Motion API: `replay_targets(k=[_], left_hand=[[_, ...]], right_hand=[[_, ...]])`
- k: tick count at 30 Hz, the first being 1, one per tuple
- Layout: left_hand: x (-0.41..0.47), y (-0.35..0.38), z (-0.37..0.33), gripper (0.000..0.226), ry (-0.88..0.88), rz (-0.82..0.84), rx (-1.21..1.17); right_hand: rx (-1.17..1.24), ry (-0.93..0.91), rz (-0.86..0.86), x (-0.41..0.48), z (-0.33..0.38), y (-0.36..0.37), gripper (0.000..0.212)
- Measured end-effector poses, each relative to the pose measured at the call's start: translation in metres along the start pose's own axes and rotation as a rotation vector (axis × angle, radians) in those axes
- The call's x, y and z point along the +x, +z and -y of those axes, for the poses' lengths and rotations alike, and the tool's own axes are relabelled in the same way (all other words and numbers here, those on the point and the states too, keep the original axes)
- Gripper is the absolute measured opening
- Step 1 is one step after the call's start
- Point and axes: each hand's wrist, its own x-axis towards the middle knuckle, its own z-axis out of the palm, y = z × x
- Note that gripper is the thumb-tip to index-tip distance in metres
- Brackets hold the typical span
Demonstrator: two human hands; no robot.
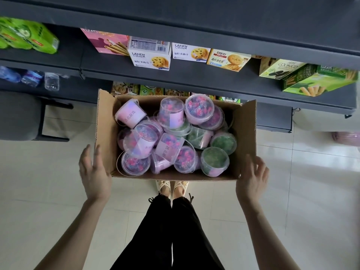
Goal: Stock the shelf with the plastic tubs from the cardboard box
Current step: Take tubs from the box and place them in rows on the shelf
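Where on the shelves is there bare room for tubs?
One bare stretch of shelf lies between the green packs and the pink box. Another lies on the lower shelf, between the bottles and the cardboard box. From the pink box rightwards, cookie boxes crowd the shelf.

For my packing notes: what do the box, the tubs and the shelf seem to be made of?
Cardboard box: brown matte cardboard, with bent flaps and raw edges.
Plastic tubs: clear glossy plastic; the contents show through.
Shelf: dark grey, matte, perhaps painted metal or board; unclear.
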Motion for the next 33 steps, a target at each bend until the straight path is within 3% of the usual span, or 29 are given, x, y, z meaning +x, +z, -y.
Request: replay_targets(k=[2, 4, 7, 9, 11, 14, 16, 19, 21, 25, 30, 33], left_hand=[[-0.005, 0.002, 0.006, 0.062, 0.177, 0.051, 0.228], [-0.012, 0.007, 0.008, 0.039, 0.189, 0.135, 0.329], [-0.013, 0.023, 0.017, 0.049, -0.07, 0.341, 0.365], [-0.006, 0.042, 0.024, 0.067, -0.284, 0.507, 0.301], [0.002, 0.059, 0.026, 0.072, -0.473, 0.611, 0.025], [0.003, 0.078, 0.013, 0.065, -0.523, 0.546, -0.152], [-0.003, 0.08, -0.008, 0.063, -0.406, 0.366, -0.139], [-0.017, 0.084, -0.056, 0.065, -0.068, 0.097, -0.183], [-0.019, 0.094, -0.084, 0.069, 0.117, 0.032, -0.105], [0.003, 0.12, -0.104, 0.104, 0.463, 0.258, 0.128], [0.035, 0.139, -0.091, 0.119, 0.663, 0.475, 0.46], [0.046, 0.137, -0.098, 0.107, 0.728, 0.414, 0.459]], right_hand=[[-0.055, -0.198, 0.011, -0.005, 0.009, 0.003, 0.047], [-0.096, -0.208, 0.156, -0.007, 0.015, 0.014, 0.046], [-0.185, 0.173, 0.534, -0.005, 0.007, 0.033, 0.081], [-0.186, 0.294, 0.642, 0.0, -0.007, 0.048, 0.093], [-0.054, 0.394, 0.742, 0.008, -0.018, 0.059, 0.097], [0.119, 0.446, 0.75, 0.01, -0.014, 0.075, 0.098], [0.154, 0.395, 0.665, 0.004, 0.001, 0.084, 0.102], [0.153, 0.34, 0.641, -0.004, 0.027, 0.098, 0.106], [0.083, 0.242, 0.635, -0.008, 0.04, 0.106, 0.105], [0.262, 0.015, 0.661, -0.006, 0.069, 0.118, 0.094], [0.51, 0.239, 0.754, 0.003, 0.088, 0.128, 0.068], [0.659, 0.331, 0.79, 0.008, 0.089, 0.125, 0.058]])
